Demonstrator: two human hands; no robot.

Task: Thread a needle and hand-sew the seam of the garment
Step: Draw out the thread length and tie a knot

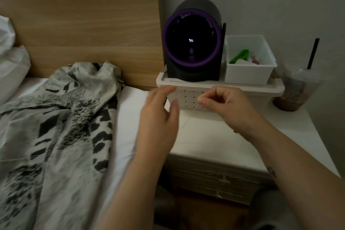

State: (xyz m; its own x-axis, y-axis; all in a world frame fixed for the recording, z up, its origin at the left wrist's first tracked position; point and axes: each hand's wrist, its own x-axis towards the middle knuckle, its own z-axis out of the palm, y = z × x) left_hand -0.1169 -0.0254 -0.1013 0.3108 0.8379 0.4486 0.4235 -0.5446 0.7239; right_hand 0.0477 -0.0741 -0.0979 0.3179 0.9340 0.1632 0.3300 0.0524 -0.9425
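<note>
Hanging slack and barely visible, the thread point(195, 110) was pinched by the right hand point(224, 106); the left hand point(158, 117), open and empty just beside it, could knock it loose. No needle showed. The garment point(56, 117) lay well apart on the bed point(130, 102).

1. A black cylindrical device point(192, 43) with a purple ring round its dark face and a small lit display stands on top of a white perforated basket point(261, 89).
2. A small white bin point(248, 73) sits just beside the device on the same basket and holds a green item point(239, 55).
3. A lidded plastic cup point(295, 87) of brown drink with a black straw point(313, 54) stands on the white nightstand point(214, 136), right of the basket.
4. A wooden headboard point(84, 24) rises behind the white bedsheet point(128, 110).
5. A white pillow point(11, 61) lies at the left edge.
</note>
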